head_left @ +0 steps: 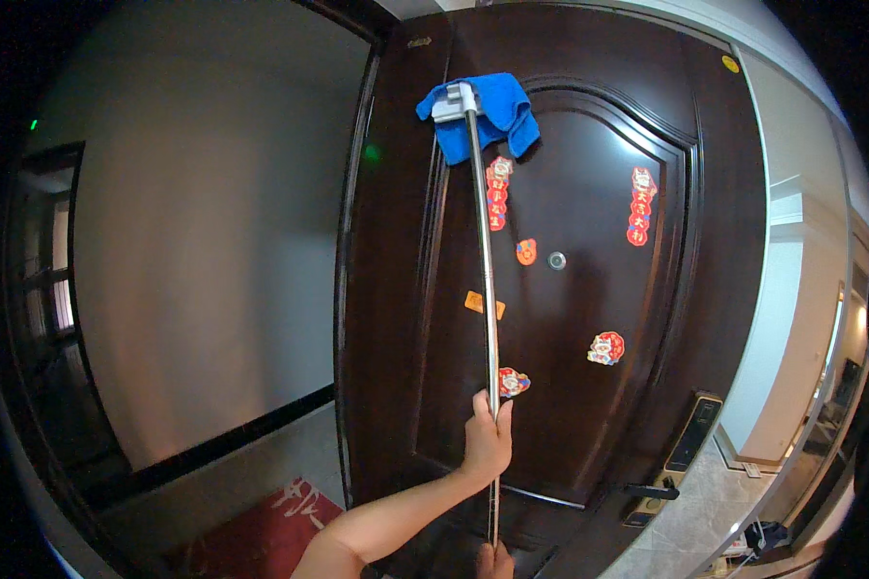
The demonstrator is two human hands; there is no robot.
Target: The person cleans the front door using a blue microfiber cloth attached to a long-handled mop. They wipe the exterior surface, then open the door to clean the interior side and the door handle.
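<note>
My left hand (488, 436) grips a long silver pole (490, 289), with my forearm coming in from the lower left. My right hand (495, 562) holds the pole's lower end at the bottom edge; only its knuckles show. The pole rises almost upright to a grey mop head (454, 100) wrapped in a blue cloth (497, 116). The cloth is pressed against the upper left part of a dark brown door (589, 289). Several red and orange stickers (639, 207) dot the door around the pole.
A door handle (652, 490) and a lock panel (693, 434) sit at the door's lower right. A red mat (270, 526) lies on the floor at the lower left by a pale wall (203, 241). A lit hallway (821, 386) opens on the right.
</note>
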